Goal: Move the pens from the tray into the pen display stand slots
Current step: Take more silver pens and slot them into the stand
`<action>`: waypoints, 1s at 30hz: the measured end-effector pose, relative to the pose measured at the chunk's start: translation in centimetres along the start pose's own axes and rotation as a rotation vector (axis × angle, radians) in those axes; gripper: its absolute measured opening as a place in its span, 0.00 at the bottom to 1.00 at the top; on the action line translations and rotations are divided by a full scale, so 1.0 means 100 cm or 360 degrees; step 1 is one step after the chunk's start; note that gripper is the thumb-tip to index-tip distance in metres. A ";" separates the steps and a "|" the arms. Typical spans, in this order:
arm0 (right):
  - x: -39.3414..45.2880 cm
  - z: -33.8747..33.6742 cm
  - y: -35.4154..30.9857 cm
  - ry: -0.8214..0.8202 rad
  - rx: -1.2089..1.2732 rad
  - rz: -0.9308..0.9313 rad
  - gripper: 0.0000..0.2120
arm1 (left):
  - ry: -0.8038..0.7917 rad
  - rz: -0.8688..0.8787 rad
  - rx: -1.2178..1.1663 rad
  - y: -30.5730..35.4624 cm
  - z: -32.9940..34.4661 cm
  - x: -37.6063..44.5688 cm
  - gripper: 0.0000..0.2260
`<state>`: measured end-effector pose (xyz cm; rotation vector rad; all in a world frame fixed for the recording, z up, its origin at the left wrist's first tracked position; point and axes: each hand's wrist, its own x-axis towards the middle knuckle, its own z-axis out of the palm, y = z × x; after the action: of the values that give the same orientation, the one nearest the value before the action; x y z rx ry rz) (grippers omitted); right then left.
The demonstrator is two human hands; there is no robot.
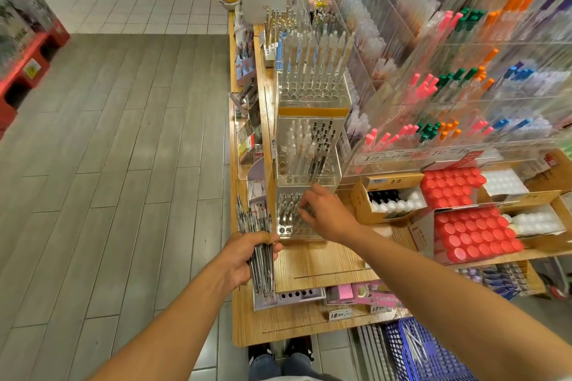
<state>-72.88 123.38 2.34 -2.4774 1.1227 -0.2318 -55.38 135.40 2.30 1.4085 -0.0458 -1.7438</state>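
Left hand (247,260): curled round a thick bundle of pens (258,252), held out past the front-left edge of the surface (322,266); pens upright and slightly fanned, tips both above and below the fist.
Right hand (325,213): reaching into the nearest tier of the pen display stand (292,216), fingers bent down over its slots; whether pinching a pen, cannot tell, fingertips blurred against the clear plastic.
Pen display stand: clear, stepped in three tiers rising away from the viewer; nearest tier partly filled toward the back, open holes along the front row.
Middle tier: white and black pens (312,148) standing in slots.
Far tier: tall pale pens (312,56).
Tray: not identifiable.
Right of stand: cardboard box of small bottles (391,198), red-capped packs (473,235).
Lower right: blue basket (430,359) on the floor.
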 end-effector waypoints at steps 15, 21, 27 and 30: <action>-0.006 0.009 -0.015 0.0091 -0.0202 0.0093 0.11 | -0.0055 0.0011 -0.0002 -0.004 0.001 -0.002 0.17; -0.013 0.005 -0.039 -0.0189 0.0846 0.0434 0.08 | -0.0115 -0.0007 0.0003 -0.009 0.005 -0.003 0.17; -0.018 0.005 -0.046 -0.0425 0.1545 0.0824 0.05 | -0.0165 -0.0021 0.0009 -0.014 0.008 -0.006 0.21; -0.019 0.000 -0.045 -0.0456 0.1533 0.0900 0.05 | -0.0148 -0.0005 -0.0017 -0.017 0.009 -0.005 0.19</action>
<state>-71.07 127.41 4.34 -1.2599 1.1560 -0.1770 -57.12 136.36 2.14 1.3198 -0.0842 -1.8091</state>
